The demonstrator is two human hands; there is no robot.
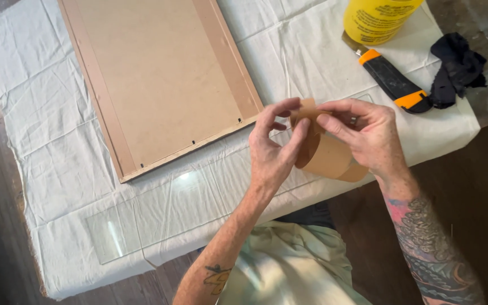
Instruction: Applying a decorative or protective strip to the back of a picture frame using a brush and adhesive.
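Both hands work a roll of brown paper tape [326, 155] held up just above the near edge of the surface [40, 101], in front of the person's chest. The right hand [368, 138] wraps over the top of the roll, its grip closed on it, thumb and index pressing the free end against the roll's top. The left hand [275, 144] comes in from the other side, its grip narrow, thumb and fingertips pinching the loose tape end [307, 108] — looks like picking or peeling the tab, so the roll is steadied by one hand while the other lifts.

Picture frame [165, 79] lies face down on the white cloth [46, 96], backing board up, brown tape strips along its long sides; small dark tabs show along its near edge. Face-down placement gives access to the back.

A clear glass pane [142, 217] lies flat on the cloth, near the front edge, just below the frame's corner, apart from it.

To the right, well apart from the hands: a yellow plastic bottle [377, 20], a black-and-orange utility knife [393, 82] lying beside it, and a crumpled black rag [456, 68] touching the knife's end. Parked within reach, out of the work zone.
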